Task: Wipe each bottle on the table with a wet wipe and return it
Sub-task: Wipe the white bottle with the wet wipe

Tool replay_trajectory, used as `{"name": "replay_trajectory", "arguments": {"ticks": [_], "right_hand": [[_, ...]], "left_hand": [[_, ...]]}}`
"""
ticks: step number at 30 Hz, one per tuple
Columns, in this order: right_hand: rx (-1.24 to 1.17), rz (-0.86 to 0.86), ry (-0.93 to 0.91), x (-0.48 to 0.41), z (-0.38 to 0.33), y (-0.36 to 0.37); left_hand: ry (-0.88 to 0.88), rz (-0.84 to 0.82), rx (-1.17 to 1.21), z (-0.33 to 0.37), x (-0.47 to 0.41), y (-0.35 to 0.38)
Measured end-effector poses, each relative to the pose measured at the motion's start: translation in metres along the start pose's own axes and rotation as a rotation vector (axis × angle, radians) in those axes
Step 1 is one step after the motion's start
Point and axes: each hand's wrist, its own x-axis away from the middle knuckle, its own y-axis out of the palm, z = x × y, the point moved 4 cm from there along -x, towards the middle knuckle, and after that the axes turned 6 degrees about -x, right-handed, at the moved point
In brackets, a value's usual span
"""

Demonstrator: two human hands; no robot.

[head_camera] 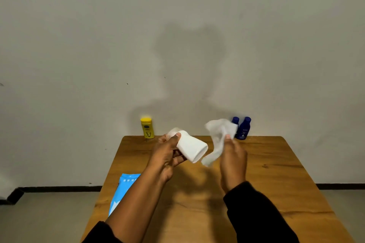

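The left hand (pixel 167 156) grips the white bottle (pixel 192 147) by its cap end above the table (pixel 276 163) — base pointing toward the right hand (pixel 233 156), which pinches the wipe (pixel 218 134) just beside it. The yellow bottle (pixel 147 128) and blue bottles (pixel 244 128) stand at the far edge.

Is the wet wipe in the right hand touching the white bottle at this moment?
Cannot tell. In the head view the blurred lower end of the wet wipe borders the base of the white bottle; neither contact nor gap is plain.

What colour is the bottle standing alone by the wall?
Yellow, cap and body, seen in the head view: bottle.
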Motion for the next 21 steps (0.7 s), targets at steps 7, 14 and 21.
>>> {"name": "replay_trajectory", "arguments": {"ticks": [7, 14, 21], "right_hand": [[-0.018, -0.119, 0.199, -0.01, 0.002, 0.004], [0.374, -0.489, -0.314, 0.036, 0.005, 0.032], [0.688, -0.613, -0.631, 0.055, 0.011, 0.036]], "left_hand": [[0.068, -0.018, -0.158, -0.011, 0.003, -0.005], [-0.074, -0.186, 0.171, -0.018, 0.01, 0.018], [-0.179, -0.357, 0.295, -0.012, 0.01, 0.014]]}}
